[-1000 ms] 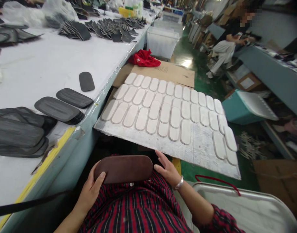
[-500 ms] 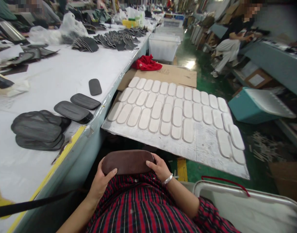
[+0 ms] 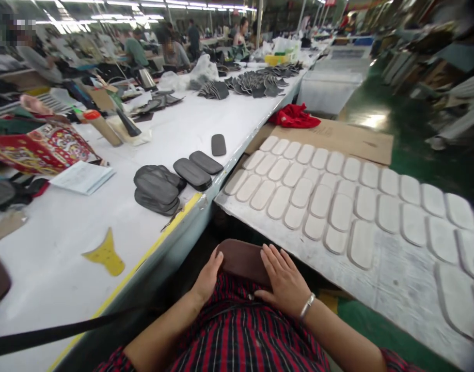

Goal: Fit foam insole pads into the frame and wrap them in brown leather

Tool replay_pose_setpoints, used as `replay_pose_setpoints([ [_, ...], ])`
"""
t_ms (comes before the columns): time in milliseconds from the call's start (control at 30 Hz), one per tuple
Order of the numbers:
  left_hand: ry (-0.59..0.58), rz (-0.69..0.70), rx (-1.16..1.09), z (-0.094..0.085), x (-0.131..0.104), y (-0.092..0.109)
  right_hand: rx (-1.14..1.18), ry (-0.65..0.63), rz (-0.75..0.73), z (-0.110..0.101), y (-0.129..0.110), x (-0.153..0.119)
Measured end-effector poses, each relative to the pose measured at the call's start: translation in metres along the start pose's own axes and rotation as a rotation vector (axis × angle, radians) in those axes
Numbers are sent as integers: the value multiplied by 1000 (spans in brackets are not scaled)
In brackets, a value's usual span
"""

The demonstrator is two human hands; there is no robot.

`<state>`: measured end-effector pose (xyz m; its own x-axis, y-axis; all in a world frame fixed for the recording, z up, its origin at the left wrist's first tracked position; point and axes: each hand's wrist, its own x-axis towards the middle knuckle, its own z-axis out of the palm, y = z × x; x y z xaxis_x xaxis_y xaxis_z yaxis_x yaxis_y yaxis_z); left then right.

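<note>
Head view: the left hand (image 3: 209,276) grips one end of a brown rounded panel (image 3: 240,260) before a striped shirt (image 3: 256,333), while the right hand (image 3: 285,281), open with fingers straight, lies across its other end.

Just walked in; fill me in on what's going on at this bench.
A seated person in a striped shirt has a brown rounded piece in front of them. The left hand grips one end, while the right hand lies over the other, fingers outstretched. To the left, dark rounded pieces lie on a white table. To the right, pale oblong pieces lie in rows on a board, some overlapping.
</note>
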<state>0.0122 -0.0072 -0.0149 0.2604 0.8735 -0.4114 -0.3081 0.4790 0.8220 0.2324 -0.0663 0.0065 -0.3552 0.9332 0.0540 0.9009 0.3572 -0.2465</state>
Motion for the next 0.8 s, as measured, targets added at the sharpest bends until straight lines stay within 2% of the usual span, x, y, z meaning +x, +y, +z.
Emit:
replay_pose_setpoints([
  [100,-46,51,244,-6,-1,2,-24,-59,-68,2,-14,20],
  [200,-106,69,382,-13,-1,6,19,-80,-112,8,-28,37],
  [433,-132,88,537,-27,4,-2,46,-77,-197,22,-60,57],
  [600,-202,149,496,-32,2,-3,59,-164,-259,12,-54,55],
  [733,-345,125,341,-39,3,-4,147,-268,-386,-6,-37,52],
  [800,-388,122,293,-42,4,-5,192,-271,-390,-12,-26,51],
])
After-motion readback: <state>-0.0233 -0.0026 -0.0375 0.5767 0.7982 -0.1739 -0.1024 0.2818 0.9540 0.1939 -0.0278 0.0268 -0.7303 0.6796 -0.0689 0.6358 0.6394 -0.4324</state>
